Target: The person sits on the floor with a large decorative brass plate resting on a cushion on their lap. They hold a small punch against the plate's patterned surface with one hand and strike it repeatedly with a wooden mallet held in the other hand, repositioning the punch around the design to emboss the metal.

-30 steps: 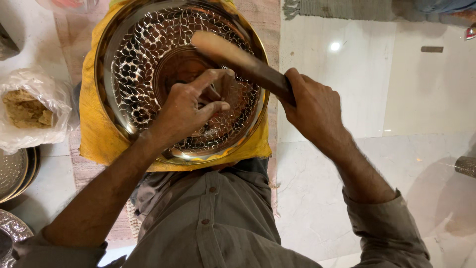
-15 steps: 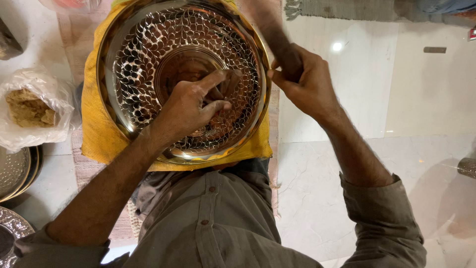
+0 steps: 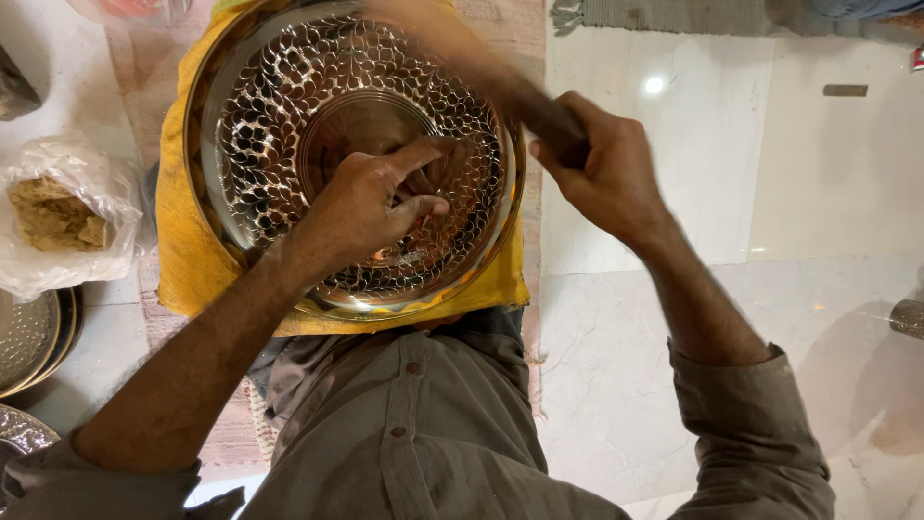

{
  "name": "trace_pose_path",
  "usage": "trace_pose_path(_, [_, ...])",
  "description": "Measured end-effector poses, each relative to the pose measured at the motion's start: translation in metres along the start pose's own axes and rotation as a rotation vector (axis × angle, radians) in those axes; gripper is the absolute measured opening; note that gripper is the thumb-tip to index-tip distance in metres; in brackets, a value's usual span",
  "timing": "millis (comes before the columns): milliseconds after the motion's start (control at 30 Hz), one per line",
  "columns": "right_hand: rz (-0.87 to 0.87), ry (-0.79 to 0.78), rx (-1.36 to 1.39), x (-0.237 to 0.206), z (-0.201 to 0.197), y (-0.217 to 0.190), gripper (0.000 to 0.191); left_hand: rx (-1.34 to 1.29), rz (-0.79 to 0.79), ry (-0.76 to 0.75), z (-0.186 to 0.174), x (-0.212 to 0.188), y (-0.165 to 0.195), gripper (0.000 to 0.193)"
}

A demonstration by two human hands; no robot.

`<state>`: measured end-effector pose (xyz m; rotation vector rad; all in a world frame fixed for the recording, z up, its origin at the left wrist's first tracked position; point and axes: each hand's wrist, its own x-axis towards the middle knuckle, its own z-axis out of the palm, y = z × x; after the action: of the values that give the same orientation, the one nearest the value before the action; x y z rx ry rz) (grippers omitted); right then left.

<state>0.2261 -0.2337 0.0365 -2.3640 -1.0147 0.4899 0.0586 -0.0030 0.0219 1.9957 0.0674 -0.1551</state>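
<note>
Centre: large round embossed metal tray [image 3: 289, 116] on a yellow cloth [image 3: 188, 260] fills the middle; left hand [image 3: 371, 202] rests on its hub, blocking it.
Upper right of tray: right hand [image 3: 602, 169] grips a blurred wooden mallet [image 3: 481, 72] slanting over the rim.
Left side: clear plastic bag of brown lumps [image 3: 58, 217] near the cloth; stacked metal plates [image 3: 34, 337] below it, tight passage between.
Right side: pale marble floor [image 3: 770, 193], open room.
Top right: grey mat edge [image 3: 674, 14].

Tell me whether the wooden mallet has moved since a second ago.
Yes. The wooden mallet in the right hand has swung up and away, off the tray's centre toward its far rim.
</note>
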Motion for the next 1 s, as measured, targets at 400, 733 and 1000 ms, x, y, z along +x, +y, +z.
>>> trace_pose_path(400, [-0.048,-0.022,0.182,-0.013,0.007,0.010,0.006,0.055,0.118,0.023,-0.003,0.000,-0.006,0.057])
trace_pose_path(733, [-0.030,0.025,-0.096,-0.020,0.009,0.003,0.013,0.075,0.034,-0.078,-0.008,0.004,-0.002,0.058])
trace_pose_path(1000, [0.042,0.054,-0.130,-0.028,0.011,0.000,0.019,0.082,0.065,-0.113,-0.008,0.007,-0.006,0.055])
